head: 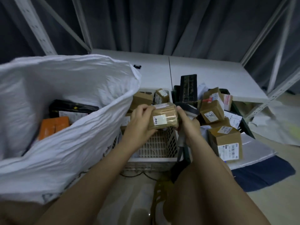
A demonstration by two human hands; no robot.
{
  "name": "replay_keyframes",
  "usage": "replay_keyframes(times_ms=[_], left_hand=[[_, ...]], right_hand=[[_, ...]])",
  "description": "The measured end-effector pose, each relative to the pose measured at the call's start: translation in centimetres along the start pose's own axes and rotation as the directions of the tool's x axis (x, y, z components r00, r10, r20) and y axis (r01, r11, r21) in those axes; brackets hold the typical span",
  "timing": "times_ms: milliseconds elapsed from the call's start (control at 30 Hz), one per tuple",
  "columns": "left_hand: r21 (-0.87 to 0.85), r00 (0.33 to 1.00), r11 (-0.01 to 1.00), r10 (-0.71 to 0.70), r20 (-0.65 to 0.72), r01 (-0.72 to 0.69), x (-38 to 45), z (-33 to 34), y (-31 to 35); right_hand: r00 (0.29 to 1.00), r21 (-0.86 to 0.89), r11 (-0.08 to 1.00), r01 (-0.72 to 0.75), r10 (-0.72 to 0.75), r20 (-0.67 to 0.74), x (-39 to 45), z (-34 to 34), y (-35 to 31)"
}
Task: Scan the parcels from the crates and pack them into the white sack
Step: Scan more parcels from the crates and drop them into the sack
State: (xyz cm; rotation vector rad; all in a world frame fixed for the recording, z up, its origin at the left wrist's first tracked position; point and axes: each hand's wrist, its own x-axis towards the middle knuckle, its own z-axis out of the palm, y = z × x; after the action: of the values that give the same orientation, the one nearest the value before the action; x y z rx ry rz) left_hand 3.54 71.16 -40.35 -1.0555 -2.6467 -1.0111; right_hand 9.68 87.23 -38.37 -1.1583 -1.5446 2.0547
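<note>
My left hand (140, 122) grips a small brown cardboard parcel (164, 116) with a white label marked "2", held above the white crate (155, 143). My right hand (188, 122) holds a handheld scanner (189, 109) by its handle and touches the parcel's right side. The white sack (65, 98) stands open at the left, with an orange box (54, 126) and a black parcel (71, 108) inside. The dark crate (243, 122) at the right is piled with several brown parcels (211, 111).
More brown boxes (142, 98) lie at the far end of the white crate. A large labelled box (225, 143) leans at the near right. A low white shelf board (203, 69) and metal rack posts (276, 65) stand behind. A dark blue cloth (263, 174) lies on the floor.
</note>
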Motion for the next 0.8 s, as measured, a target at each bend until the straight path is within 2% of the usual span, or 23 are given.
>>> replay_keyframes(times_ms=[100,233,300,367,433,500,533,600,700,800], left_hand=[[0.159,0.987,0.977,0.15,-0.054,-0.14,-1.9,-2.1,2.5],[0.189,0.967,0.957,0.239,-0.086,-0.22,-3.3,-5.6,4.0],[0.013,0.984,0.988,0.157,-0.087,-0.156,-3.9,-7.8,4.5],[-0.312,0.992,0.95,-0.067,-0.109,0.03,-4.6,-10.6,5.7],[-0.58,0.938,0.784,-0.333,-0.092,0.221,-5.1,-13.7,6.7],[-0.771,0.884,0.541,-0.464,0.061,0.337,-5.7,-16.3,6.7],[-0.808,0.876,0.457,-0.46,0.142,0.371,-5.9,-17.4,6.4],[-0.826,0.867,0.386,-0.446,0.221,0.41,-6.5,-19.4,5.8],[-0.834,0.847,0.354,-0.483,0.223,0.422,-7.3,-21.8,4.6],[-0.844,0.849,0.377,-0.505,0.159,0.382,-8.0,-23.7,3.6]], right_hand=[[0.996,0.02,0.999,-0.035,0.033,0.08,-3.3,-0.4,-1.2],[0.973,0.108,0.993,0.058,-0.08,0.219,-8.3,-0.3,-3.8],[0.954,0.114,0.988,0.106,-0.134,0.27,-10.2,0.1,-4.7],[0.935,0.14,0.973,0.184,-0.217,0.279,-11.7,0.9,-5.1],[0.916,0.186,0.948,0.257,-0.3,0.266,-13.1,2.0,-5.6],[0.89,0.222,0.928,0.298,-0.355,0.287,-14.0,3.1,-5.7],[0.876,0.232,0.922,0.311,-0.373,0.305,-14.3,3.6,-5.6],[0.841,0.249,0.911,0.33,-0.403,0.361,-15.3,4.8,-5.5],[0.798,0.252,0.904,0.344,-0.423,0.428,-16.3,6.3,-5.4],[0.809,0.144,0.917,0.371,-0.395,0.435,-16.4,8.0,-5.7]])
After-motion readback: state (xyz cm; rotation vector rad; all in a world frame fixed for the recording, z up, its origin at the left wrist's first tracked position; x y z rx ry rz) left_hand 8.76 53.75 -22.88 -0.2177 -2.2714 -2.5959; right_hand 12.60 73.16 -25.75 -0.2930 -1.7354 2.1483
